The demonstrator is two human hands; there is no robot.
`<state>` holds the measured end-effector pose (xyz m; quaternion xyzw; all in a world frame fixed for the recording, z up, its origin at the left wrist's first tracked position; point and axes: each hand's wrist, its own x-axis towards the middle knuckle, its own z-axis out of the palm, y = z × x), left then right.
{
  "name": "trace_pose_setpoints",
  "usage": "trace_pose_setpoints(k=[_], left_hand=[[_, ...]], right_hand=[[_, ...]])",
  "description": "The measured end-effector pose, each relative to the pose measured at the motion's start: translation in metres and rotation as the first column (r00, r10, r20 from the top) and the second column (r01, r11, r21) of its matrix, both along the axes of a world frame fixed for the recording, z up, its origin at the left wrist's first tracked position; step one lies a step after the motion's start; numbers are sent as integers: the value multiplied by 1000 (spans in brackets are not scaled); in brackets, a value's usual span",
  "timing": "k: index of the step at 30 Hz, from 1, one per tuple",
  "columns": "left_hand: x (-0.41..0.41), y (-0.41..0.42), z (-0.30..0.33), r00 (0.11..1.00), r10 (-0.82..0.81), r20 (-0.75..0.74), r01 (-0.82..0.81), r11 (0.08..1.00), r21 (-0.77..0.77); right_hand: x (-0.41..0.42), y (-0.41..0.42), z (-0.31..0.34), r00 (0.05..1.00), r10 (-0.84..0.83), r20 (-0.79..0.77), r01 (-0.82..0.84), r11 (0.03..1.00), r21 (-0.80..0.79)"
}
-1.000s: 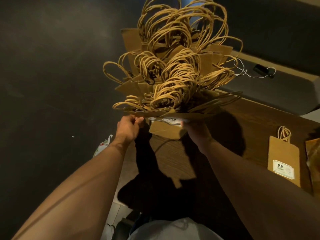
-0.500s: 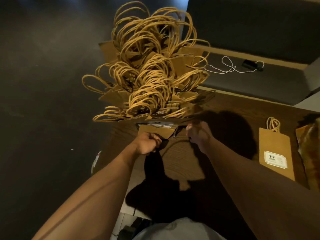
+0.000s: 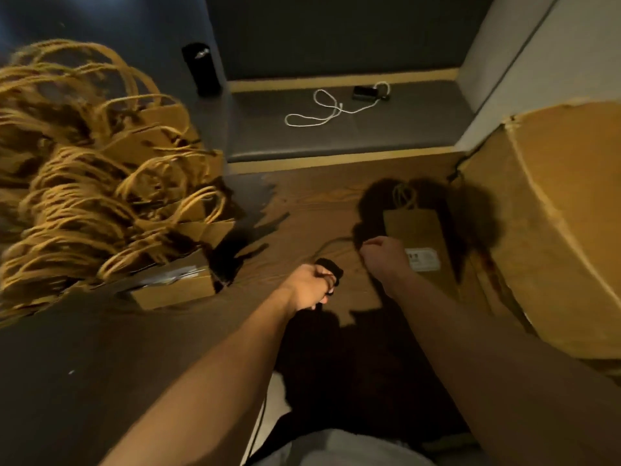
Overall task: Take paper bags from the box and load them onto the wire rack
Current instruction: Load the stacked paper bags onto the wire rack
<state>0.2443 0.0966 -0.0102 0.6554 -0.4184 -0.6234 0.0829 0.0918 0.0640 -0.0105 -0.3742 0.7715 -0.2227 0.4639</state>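
We see the stack of paper bags (image 3: 100,196) blurred and cut off by the left edge. The cardboard box (image 3: 554,230) runs off the right edge. Shadow hides the single bag (image 3: 416,230)'s label print.

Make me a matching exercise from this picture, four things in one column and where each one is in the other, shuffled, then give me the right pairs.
Things:
1. bundle of paper bags
2. single paper bag
3. white cord
4. cardboard box

Places:
A. on the grey ledge at the back
B. at the right edge of the wooden table
C. flat on the table, partly behind the right hand
D. at the left of the view

Pairs: 1-D, 2-C, 3-A, 4-B
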Motion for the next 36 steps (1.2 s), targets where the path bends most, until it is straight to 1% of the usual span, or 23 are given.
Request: trace_pose_setpoints(k=[3, 5, 8, 11, 13, 18, 20, 22, 24, 26, 29, 31, 33, 34, 35, 36], left_hand=[[-45, -9, -9, 1000, 10, -17, -10, 1000, 2], [-71, -14, -15, 1000, 27, 3, -27, 1000, -10], [-102, -21, -27, 997, 65, 40, -63, 997, -38], [-127, -22, -32, 999, 34, 27, -33, 998, -53], [-141, -25, -34, 998, 66, 20, -65, 997, -45], [-162, -31, -41, 978, 198, -73, -196, 980, 31], [-164, -35, -51, 970, 215, -115, -212, 977, 31], [-162, -37, -59, 974, 195, -112, -196, 981, 5], [-156, -42, -62, 967, 244, -76, -242, 970, 34], [-144, -45, -64, 961, 277, -18, -276, 960, 47], [-127, -48, -64, 949, 304, -86, -298, 951, 79], [-115, -48, -62, 949, 290, -123, -290, 957, 19], [-101, -49, -56, 967, 215, -136, -231, 966, -115], [-93, -50, -50, 975, 179, -135, -202, 963, -181], [-87, -53, -45, 976, 155, -152, -188, 955, -231], [-81, -54, -39, 969, 162, -189, -206, 947, -245]], right_hand=[[-47, 1, -6, 995, -81, -50, 83, 996, 29], [-75, 4, -9, 989, -125, -81, 128, 991, 30], [-111, 8, -14, 981, -139, -136, 149, 986, 69], [-136, 9, -29, 977, -174, -123, 187, 978, 96], [-149, 9, -39, 967, -234, -98, 244, 964, 108], [-163, 8, -52, 946, -321, 38, 310, 933, 183], [-163, 6, -56, 942, -330, 63, 312, 928, 203], [-160, 5, -61, 940, -333, 74, 309, 923, 230], [-158, 6, -65, 936, -335, 107, 297, 916, 270], [-154, 5, -64, 921, -343, 186, 280, 913, 298], [-148, 0, -59, 874, -347, 341, 237, 916, 323], [-141, -3, -51, 832, -299, 468, 184, 944, 275], [-131, -6, -43, 809, -208, 550, 104, 971, 216], [-125, -9, -38, 806, -175, 566, 71, 977, 201], [-120, -14, -36, 812, -168, 559, 71, 979, 191], [-114, -16, -31, 819, -160, 550, 68, 981, 184]])
